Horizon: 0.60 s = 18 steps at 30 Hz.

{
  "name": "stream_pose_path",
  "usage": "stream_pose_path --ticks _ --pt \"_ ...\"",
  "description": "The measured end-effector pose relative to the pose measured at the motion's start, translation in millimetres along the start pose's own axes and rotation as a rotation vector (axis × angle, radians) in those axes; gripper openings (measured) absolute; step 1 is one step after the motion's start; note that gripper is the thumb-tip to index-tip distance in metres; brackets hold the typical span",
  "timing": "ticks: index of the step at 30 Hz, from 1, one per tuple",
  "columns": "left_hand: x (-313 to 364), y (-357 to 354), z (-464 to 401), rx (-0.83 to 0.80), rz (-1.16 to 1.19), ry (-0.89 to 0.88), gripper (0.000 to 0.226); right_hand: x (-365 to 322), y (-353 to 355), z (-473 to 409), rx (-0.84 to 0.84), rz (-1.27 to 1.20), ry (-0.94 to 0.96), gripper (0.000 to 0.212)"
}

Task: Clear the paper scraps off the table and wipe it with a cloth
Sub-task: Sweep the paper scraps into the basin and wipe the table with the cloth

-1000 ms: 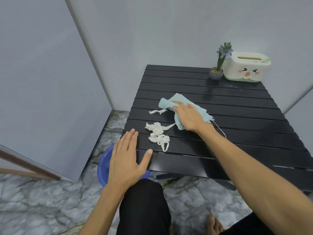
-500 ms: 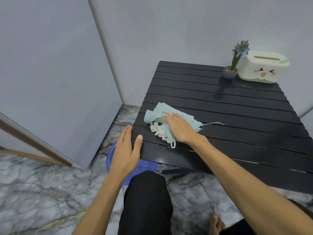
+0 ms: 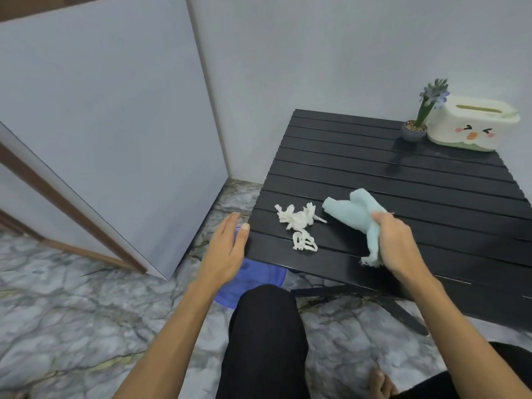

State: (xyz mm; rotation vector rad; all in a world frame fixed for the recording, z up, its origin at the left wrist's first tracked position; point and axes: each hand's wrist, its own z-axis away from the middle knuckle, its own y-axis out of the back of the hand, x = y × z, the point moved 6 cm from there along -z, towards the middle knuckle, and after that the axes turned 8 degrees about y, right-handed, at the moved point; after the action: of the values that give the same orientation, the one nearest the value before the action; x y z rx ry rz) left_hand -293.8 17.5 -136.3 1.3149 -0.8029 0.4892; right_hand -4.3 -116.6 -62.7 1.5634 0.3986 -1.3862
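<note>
So, progress: scraps not cleared yet, wiping barely started by the look of it.
Scraps (image 3: 299, 227): 2 clumps near the table (image 3: 403, 180) edge.
Cloth (image 3: 357, 214): 1, bunched in my right hand (image 3: 398, 246).
Left hand (image 3: 227, 250): flat, holding nothing, over the basin (image 3: 253, 279).

No readable text, label, brand or number shows on anything in the head view.

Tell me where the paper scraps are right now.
In the head view, the paper scraps lie on the black table near its left front corner, between the left hand and the light blue cloth.
</note>
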Motion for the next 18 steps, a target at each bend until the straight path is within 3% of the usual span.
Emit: stream_pose_path --ticks 3,5,10,14,18 --pt "-9 6 -8 -0.009 -0.019 0.003 0.056 7 -2 27 -0.048 0.221 0.161 0.068" --pt "-15 8 -14 -0.013 -0.050 -0.005 0.057 12 -14 42 -0.033 0.367 0.320 0.060" --pt "-23 10 -27 -0.038 -0.123 -0.033 0.060 22 -54 48 -0.061 0.995 0.342 0.081" --pt "-31 8 -36 -0.067 -0.143 -0.060 0.068 24 -72 25 -0.086 1.011 0.471 0.077" --pt "-37 5 -40 -0.070 -0.156 -0.059 0.068 15 -85 10 -0.065 0.811 0.401 0.077"
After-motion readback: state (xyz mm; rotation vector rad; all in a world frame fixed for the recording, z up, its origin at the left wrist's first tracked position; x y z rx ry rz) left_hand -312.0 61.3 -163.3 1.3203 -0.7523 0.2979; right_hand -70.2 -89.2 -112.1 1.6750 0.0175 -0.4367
